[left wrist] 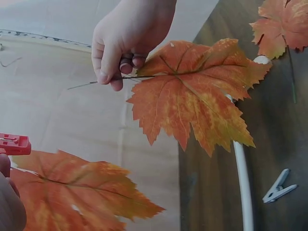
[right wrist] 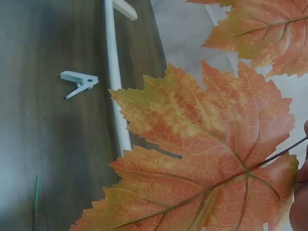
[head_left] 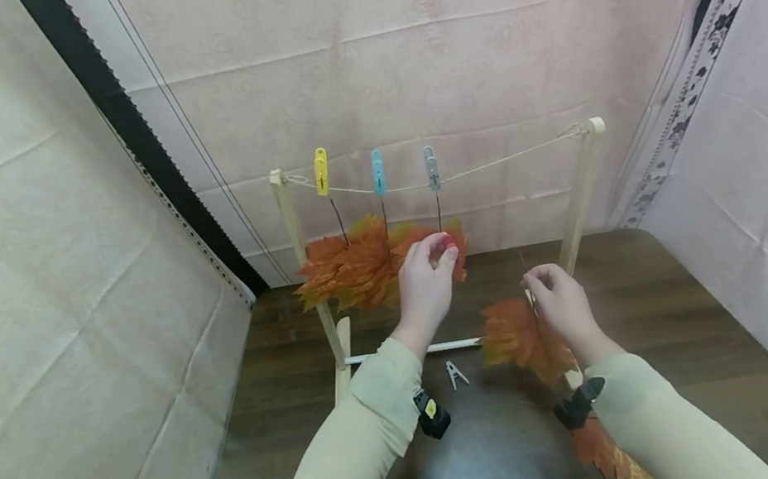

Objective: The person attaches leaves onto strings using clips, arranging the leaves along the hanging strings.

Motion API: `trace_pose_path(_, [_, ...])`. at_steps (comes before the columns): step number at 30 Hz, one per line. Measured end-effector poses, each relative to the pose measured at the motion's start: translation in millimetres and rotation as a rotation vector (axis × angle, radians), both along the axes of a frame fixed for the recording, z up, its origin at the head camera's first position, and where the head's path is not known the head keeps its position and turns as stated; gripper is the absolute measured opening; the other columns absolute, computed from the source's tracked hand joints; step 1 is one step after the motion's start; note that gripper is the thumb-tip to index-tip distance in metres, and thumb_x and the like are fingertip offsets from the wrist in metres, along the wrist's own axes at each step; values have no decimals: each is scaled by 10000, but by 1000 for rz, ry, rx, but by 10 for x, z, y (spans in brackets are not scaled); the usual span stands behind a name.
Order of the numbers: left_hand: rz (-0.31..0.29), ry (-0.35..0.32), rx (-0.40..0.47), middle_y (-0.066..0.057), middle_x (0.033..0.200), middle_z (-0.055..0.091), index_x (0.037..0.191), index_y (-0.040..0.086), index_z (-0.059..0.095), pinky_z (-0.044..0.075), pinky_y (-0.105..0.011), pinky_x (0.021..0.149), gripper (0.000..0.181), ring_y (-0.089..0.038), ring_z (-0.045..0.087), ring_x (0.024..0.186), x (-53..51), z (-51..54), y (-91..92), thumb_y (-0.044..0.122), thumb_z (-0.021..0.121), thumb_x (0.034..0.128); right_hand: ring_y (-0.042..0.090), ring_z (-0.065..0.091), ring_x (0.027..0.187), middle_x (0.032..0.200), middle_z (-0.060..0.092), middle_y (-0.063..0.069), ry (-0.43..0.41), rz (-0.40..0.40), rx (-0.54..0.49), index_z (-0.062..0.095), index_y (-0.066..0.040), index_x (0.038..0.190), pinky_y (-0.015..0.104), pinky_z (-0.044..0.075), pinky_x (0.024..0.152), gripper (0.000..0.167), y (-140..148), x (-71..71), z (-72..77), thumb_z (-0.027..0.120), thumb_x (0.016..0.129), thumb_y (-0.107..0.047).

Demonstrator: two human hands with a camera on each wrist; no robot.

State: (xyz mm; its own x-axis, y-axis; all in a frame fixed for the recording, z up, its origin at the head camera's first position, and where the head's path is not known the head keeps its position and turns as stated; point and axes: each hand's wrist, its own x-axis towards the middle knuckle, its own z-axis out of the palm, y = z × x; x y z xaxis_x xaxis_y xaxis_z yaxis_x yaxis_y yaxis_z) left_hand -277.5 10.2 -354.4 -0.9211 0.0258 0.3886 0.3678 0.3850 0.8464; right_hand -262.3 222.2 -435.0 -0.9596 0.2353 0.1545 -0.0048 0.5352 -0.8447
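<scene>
Head view: leaf (head_left: 517, 335) (orange) in right grip (head_left: 564, 306).

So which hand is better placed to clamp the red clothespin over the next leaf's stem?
Likely the left hand: it pinches the red clothespin, while the right hand is occupied, holding a leaf by its stem.

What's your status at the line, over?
Left hand holding red clip. Right hand pinching leaf by its stem, not yet clipped to line. Loose pale clip on tabletop, nothing seen blocking.
</scene>
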Motion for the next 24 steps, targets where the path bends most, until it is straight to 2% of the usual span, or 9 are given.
trace_pose_path(5, [16, 43, -1, 11, 1030, 600, 1144, 114, 641, 462, -292, 788, 275, -143, 559, 890, -29, 154, 29, 270, 602, 922, 279, 539, 991, 1043, 622, 137, 28, 7, -10, 563, -47, 1044, 424, 400, 853, 313, -35, -59, 125, 476, 975, -340])
trace_pose_path(10, [16, 38, 23, 29, 1020, 596, 1141, 129, 644, 460, -275, 791, 265, -117, 557, 896, -35, 294, 81, 268, 608, 918, 268, 526, 1017, 1059, 624, 146, 69, 5, -21, 563, -31, 1046, 412, 373, 880, 307, -79, -102, 235, 484, 976, -319])
trace_pose_path(14, [14, 77, -8, 31, 1032, 597, 1146, 136, 640, 445, -279, 840, 262, -123, 561, 957, -37, 429, 112, 264, 607, 920, 261, 526, 1010, 1057, 627, 146, 103, 12, -56, 566, -22, 1046, 401, 376, 873, 312, -123, -123, 323, 492, 974, -316])
trace_pose_path(18, [18, 157, -81, 10, 1073, 605, 1162, 128, 632, 423, -280, 894, 272, -142, 554, 1034, -72, 573, 117, 259, 599, 926, 248, 524, 1028, 1065, 624, 137, 117, 19, -89, 561, -23, 1054, 397, 380, 889, 309, -164, -148, 406, 493, 974, -313])
trace_pose_path(21, [-1, 174, -114, 3, 1101, 601, 1188, 125, 612, 424, -271, 900, 290, -149, 547, 1054, -89, 677, 109, 262, 584, 934, 247, 519, 1022, 1063, 617, 139, 129, 16, -102, 556, -17, 1060, 399, 377, 897, 308, -184, -166, 465, 495, 974, -307])
trace_pose_path(24, [-20, 164, -109, 0, 1119, 597, 1204, 124, 601, 418, -271, 917, 300, -151, 538, 1073, -98, 776, 111, 266, 572, 942, 235, 516, 994, 1049, 613, 135, 146, 8, -101, 558, -16, 1058, 385, 378, 878, 308, -200, -180, 525, 497, 973, -305])
